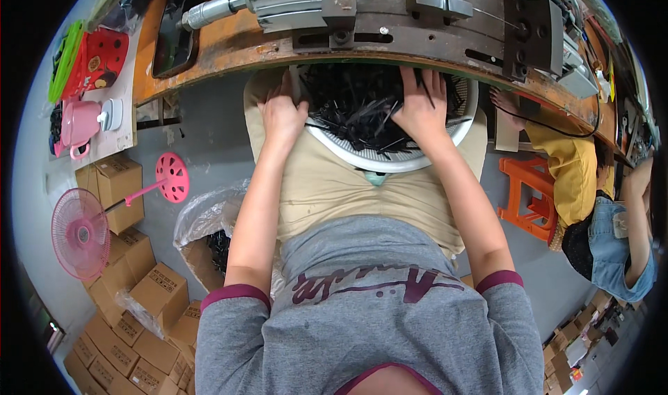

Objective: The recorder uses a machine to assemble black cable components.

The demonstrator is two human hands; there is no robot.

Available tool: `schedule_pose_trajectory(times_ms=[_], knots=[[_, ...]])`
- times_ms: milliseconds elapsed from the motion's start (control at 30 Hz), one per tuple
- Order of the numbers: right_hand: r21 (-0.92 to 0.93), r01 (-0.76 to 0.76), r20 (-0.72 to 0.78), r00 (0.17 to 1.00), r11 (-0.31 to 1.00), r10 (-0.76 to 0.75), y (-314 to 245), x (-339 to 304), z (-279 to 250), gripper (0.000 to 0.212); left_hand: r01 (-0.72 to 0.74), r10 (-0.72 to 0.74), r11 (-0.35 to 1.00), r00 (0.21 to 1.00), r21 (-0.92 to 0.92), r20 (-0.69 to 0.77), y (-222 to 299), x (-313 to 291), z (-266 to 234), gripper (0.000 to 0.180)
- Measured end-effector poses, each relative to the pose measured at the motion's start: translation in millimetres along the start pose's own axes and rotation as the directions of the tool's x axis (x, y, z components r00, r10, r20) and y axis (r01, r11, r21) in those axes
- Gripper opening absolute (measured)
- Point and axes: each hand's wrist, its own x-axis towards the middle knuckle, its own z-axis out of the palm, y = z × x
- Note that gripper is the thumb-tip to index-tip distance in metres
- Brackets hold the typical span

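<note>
A white plastic basket sits on my lap below the bench edge, heaped with thin black strip-like pieces. My left hand grips the basket's left rim, thumb over the edge and one finger stretched forward. Inside the basket, toward its right, my right hand lies on the pieces with its fingers stretched forward and apart. A few black strips cross or poke out between those fingers; whether they are gripped does not show. The fingertips are partly hidden among the pieces.
A wooden bench with a metal fixture runs across in front. A pink fan, cartons and a plastic-lined box stand left. At right are an orange stool and another person in yellow trousers.
</note>
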Motion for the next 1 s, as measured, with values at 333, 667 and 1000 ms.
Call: schedule_pose_trajectory(times_ms=[333,667,1000], knots=[[0.198,-0.119,0.246,0.967,0.973,0.068,-5.6,-19.9,-83.0,0.103,-0.387,0.377,0.896,0.922,-0.216,-0.087,56.7,-83.2,-52.9,0.020],[0.339,-0.067,0.047,0.997,0.938,0.055,-15.8,-86.0,-94.8,0.078,-0.375,0.374,0.927,0.916,-0.026,0.145,83.9,-109.6,-24.0,0.020],[0.516,-0.125,0.562,0.796,0.848,-0.225,-31.2,-132.8,-78.2,0.036,-0.362,0.378,0.922,0.918,-0.142,0.118,81.2,-109.2,-26.4,0.012]])
